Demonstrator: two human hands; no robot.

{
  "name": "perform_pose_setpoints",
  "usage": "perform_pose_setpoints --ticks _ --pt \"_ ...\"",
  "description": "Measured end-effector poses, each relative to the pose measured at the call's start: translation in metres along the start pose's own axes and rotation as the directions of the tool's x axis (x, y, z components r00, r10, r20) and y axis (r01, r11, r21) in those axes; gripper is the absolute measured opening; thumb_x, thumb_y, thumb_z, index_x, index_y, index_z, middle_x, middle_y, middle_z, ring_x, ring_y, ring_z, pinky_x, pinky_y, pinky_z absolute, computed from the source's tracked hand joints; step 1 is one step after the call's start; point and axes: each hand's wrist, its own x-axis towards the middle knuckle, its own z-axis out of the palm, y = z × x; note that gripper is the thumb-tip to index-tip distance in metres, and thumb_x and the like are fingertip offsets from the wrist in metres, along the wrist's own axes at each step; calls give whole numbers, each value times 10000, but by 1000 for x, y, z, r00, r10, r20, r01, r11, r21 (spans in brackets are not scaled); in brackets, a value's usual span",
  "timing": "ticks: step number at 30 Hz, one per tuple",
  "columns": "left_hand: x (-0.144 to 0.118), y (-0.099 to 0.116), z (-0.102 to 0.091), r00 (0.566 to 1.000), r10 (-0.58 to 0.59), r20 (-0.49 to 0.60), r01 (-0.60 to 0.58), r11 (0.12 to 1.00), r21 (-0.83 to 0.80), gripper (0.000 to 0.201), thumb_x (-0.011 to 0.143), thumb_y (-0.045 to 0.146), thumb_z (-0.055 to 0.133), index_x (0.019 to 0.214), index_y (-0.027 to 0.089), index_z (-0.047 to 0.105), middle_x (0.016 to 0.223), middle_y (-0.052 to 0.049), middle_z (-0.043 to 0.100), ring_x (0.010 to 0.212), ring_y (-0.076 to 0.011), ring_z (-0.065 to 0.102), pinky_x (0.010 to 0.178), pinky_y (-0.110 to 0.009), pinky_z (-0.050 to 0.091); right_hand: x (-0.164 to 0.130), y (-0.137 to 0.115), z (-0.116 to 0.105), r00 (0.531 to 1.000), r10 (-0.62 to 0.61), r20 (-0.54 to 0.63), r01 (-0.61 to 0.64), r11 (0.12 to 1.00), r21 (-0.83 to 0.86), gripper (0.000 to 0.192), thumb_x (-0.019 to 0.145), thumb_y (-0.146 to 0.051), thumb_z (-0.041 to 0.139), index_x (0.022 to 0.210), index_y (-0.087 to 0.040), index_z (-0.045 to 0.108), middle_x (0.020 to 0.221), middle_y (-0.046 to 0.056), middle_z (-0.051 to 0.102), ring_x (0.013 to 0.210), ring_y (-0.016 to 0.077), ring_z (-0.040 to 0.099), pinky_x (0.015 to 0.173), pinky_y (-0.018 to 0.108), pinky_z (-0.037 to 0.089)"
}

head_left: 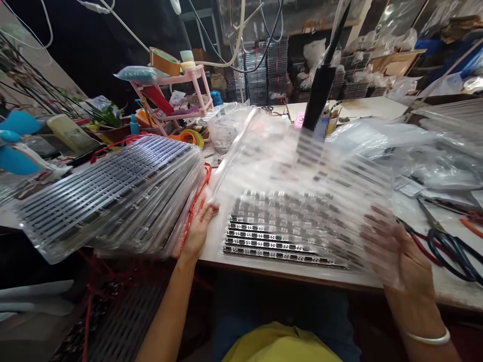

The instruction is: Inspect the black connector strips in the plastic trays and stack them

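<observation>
A: Clear tray [302, 201] of connector strips on tabletop [449, 286]. Left hand [198, 229] pinches its near-left edge; right hand [392, 251] spread open under the right side.

B: Keep it level; stacked trays [109, 196] crowd the left.

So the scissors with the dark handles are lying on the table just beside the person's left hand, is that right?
Not quite: the head view shows the scissors lying on the table beside the right hand, not the left hand.
</observation>
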Motion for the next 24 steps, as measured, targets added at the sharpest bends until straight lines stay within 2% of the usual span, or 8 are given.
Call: perform_pose_setpoints --ticks 3,7,9,11,13,15,19,24 --pt "25 7 6 997 69 23 -69 998 9 422 920 409 399 1161 152 630 1161 -100 652 1095 -203 595 980 -365 459 2 8 -20 999 24 -46 -26 999 -39 606 839 -564 474 1387 -306 465 1510 37 345 1369 281 325 1106 415 345" --pt "69 13 22 986 150 68 -158 978 136 227 850 275 535 936 174 720 1123 -92 616 1101 -210 550 1031 -391 391 9 15 -43 999 -16 -39 14 999 -52 550 864 -514 473 1389 -349 459 1508 -23 340 1403 228 240 1120 364 333" --pt "87 12 31 981 165 105 -183 962 203 163 819 237 582 847 179 731 1092 -94 603 1081 -230 539 1024 -431 379 12 16 -49 999 13 -40 -13 1000 -7 473 879 -480 472 1336 -368 518 1482 -37 385 1388 209 287 1077 349 399" --pt "98 12 38 973 180 143 -213 942 259 124 801 217 607 790 188 727 1060 -86 596 1071 -244 526 1011 -461 370 14 14 -48 993 88 -75 -77 989 129 388 922 -369 406 1268 -355 582 1426 -38 467 1313 181 427 995 323 487" --pt "104 12 41 962 202 181 -251 919 304 111 799 217 617 760 193 718 1041 -82 590 1073 -255 508 998 -474 364 14 8 -43 973 207 -98 -164 928 336 418 948 -242 307 1219 -315 618 1319 -31 580 1152 138 585 880 280 557" --pt "108 14 41 946 233 227 -301 892 338 95 794 225 631 752 197 711 1038 -78 588 1074 -262 490 986 -471 359 14 2 -36 946 307 -106 -210 826 523 461 963 -180 242 1198 -269 629 1159 -21 681 982 105 668 785 242 585" --pt "113 21 40 889 291 353 -416 836 359 82 787 192 632 815 214 706 994 -56 610 990 -230 502 931 -415 384 10 -8 -25 911 381 -156 -188 722 666 426 988 -220 257 1181 -224 637 912 -14 746 839 92 701 717 210 589" --pt "118 25 44 837 327 438 -498 786 366 78 779 154 616 733 195 664 917 -64 616 946 -236 504 864 -401 389 6 -9 -20 909 375 -181 -160 716 680 411 987 -242 277 1174 -221 642 884 -14 747 788 92 706 696 204 588"
